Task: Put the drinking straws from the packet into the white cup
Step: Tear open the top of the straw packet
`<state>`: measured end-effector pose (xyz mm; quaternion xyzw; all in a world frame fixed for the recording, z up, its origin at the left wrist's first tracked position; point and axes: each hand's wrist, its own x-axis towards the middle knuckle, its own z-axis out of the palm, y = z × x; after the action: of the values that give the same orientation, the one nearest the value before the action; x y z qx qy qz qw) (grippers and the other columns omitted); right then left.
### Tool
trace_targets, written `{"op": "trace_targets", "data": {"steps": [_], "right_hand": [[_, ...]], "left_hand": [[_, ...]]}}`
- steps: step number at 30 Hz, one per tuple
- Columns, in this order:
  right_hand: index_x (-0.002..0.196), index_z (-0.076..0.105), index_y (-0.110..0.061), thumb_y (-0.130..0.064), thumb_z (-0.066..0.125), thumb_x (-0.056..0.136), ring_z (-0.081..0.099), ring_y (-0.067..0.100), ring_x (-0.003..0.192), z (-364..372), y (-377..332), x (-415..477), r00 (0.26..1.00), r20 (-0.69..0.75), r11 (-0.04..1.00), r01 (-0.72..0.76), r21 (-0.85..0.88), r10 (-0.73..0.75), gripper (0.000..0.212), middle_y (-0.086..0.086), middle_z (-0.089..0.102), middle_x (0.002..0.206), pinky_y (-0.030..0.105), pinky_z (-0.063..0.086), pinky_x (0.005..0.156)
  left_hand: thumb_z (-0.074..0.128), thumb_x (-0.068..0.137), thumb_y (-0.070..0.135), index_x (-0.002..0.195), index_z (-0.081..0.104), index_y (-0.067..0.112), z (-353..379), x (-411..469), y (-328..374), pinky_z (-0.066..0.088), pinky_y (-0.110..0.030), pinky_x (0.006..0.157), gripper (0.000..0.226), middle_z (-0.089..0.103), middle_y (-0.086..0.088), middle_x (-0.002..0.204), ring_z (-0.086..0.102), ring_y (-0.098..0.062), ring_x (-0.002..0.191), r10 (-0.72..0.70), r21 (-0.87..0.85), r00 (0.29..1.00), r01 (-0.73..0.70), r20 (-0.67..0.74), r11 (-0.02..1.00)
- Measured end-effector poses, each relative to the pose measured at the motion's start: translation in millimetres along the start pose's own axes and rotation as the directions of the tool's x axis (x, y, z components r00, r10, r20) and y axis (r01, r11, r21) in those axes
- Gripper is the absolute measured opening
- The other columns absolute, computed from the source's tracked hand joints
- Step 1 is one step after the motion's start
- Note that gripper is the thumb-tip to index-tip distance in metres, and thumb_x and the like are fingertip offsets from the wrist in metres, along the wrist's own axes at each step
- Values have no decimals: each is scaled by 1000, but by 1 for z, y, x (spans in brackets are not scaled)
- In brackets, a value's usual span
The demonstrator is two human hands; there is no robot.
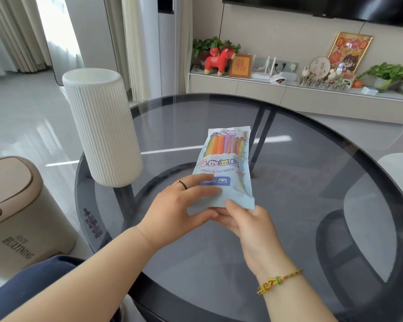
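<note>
A pale blue packet (226, 166) of coloured drinking straws (226, 144) is held above the middle of the round glass table (289, 182). My right hand (249, 226) grips the packet's near end from below, thumb on top. My left hand (179, 205) lies over the same near end, fingers flat on the packet's face. The straws show through a clear window at the far end, and the packet looks sealed. A tall white ribbed cup (102, 126) stands upright at the table's left edge, apart from both hands.
A beige bin (16, 210) stands on the floor left of the table. Beyond the table runs a low cabinet (289, 94) with plants, a red toy horse and framed pictures. Dark table legs show through the glass.
</note>
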<state>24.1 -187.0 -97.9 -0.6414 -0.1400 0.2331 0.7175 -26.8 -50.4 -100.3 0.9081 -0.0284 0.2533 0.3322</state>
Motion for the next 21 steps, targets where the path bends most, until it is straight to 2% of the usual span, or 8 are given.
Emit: {"op": "trace_targets", "data": {"steps": [2, 4, 6, 8, 12, 15, 18, 21], "right_hand": [[75, 68, -22, -3, 43, 90, 71, 7, 66, 0, 2, 1, 1000, 10, 999, 18, -44, -17, 35, -8, 73, 61, 13, 54, 71], [74, 68, -25, -6, 46, 90, 69, 0, 71, 0, 3, 3, 999, 11, 993, 48, -109, -47, 33, -15, 72, 62, 9, 51, 73], [74, 66, -29, -9, 50, 89, 63, -12, 69, 1, 5, 4, 995, 15, 975, 104, -195, -103, 30, -26, 69, 60, 1, 46, 66], [75, 64, -33, -10, 55, 86, 60, -18, 66, 1, 7, 5, 989, 28, 953, 150, -265, -148, 28, -27, 67, 61, -3, 42, 62], [75, 61, -33, -6, 57, 84, 62, -12, 68, 0, 11, 6, 986, 2, 937, 160, -311, -168, 28, -18, 66, 76, 0, 45, 66], [81, 65, -24, -5, 57, 84, 63, -6, 71, -2, 14, 8, 986, -8, 929, 152, -339, -165, 20, -14, 66, 77, 3, 46, 68], [91, 70, -7, -3, 58, 83, 61, -15, 65, -4, 15, 10, 986, -2, 924, 153, -350, -164, 14, -12, 66, 76, -1, 45, 65], [89, 71, -1, 0, 59, 82, 59, -19, 62, -6, 15, 11, 982, 15, 914, 180, -363, -188, 14, -12, 65, 72, -3, 43, 62]], "left_hand": [[74, 71, 19, 107, 65, 17, 1, 0, -2, 39, -14, 95, 37, 48, 16, 117, 51, -7, 114, -74, -74, 997, 76, 22, 994], [74, 70, 16, 105, 66, 16, 1, 1, -4, 35, -7, 93, 36, 49, 14, 116, 51, -8, 111, -89, -76, 996, 90, 16, 993], [75, 69, 16, 104, 68, 14, 1, 1, -4, 37, -12, 93, 35, 51, 11, 115, 52, -8, 108, -95, -80, 995, 96, 13, 992], [74, 70, 16, 103, 68, 15, 2, -1, -4, 40, -18, 92, 34, 52, 11, 114, 54, -9, 107, -92, -80, 996, 92, 9, 992], [75, 69, 13, 99, 70, 16, 1, -3, -4, 49, -28, 83, 30, 56, 13, 110, 57, -3, 101, -82, -70, 996, 80, -26, 994], [77, 67, 9, 96, 71, 14, 2, -4, -3, 54, -36, 81, 30, 63, 4, 111, 62, -10, 99, -78, -69, 996, 75, -38, 995], [77, 65, 7, 95, 71, 11, 1, -3, -1, 55, -42, 83, 31, 66, -6, 113, 63, -19, 102, -70, -67, 997, 68, -29, 995], [77, 65, 4, 96, 71, 9, 1, -3, -2, 55, -41, 82, 32, 66, -8, 113, 63, -18, 100, -79, -87, 997, 77, -25, 993]]}}
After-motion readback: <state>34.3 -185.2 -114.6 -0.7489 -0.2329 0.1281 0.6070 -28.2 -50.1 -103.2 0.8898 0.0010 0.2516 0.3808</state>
